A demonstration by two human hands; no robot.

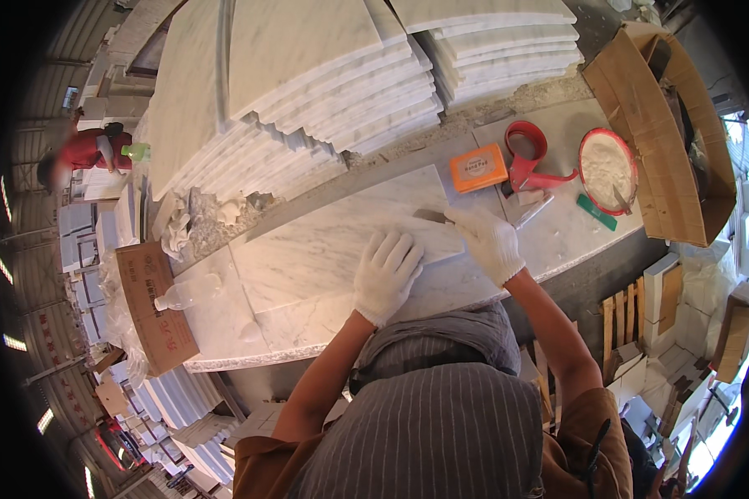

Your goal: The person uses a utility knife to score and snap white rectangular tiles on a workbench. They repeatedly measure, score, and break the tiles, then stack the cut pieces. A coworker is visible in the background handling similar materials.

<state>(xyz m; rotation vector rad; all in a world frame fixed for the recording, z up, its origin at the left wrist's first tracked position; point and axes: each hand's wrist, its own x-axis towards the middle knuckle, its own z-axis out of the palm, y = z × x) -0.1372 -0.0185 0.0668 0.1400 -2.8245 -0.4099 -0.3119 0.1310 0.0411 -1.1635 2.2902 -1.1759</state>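
Observation:
A white marble slab lies flat on the stone worktable in front of me. My left hand, in a white glove, presses flat on the slab's near right part with fingers spread. My right hand, also gloved, grips a small metal blade whose tip rests on the slab's right end. An orange box, a red tape dispenser and a red-rimmed bowl of white powder sit just beyond my right hand.
Stacks of white marble tiles rise along the table's far side. An open cardboard box stands at right, a cardboard piece and a plastic bottle at left. Another person in red works far left. More tiles lie below the table.

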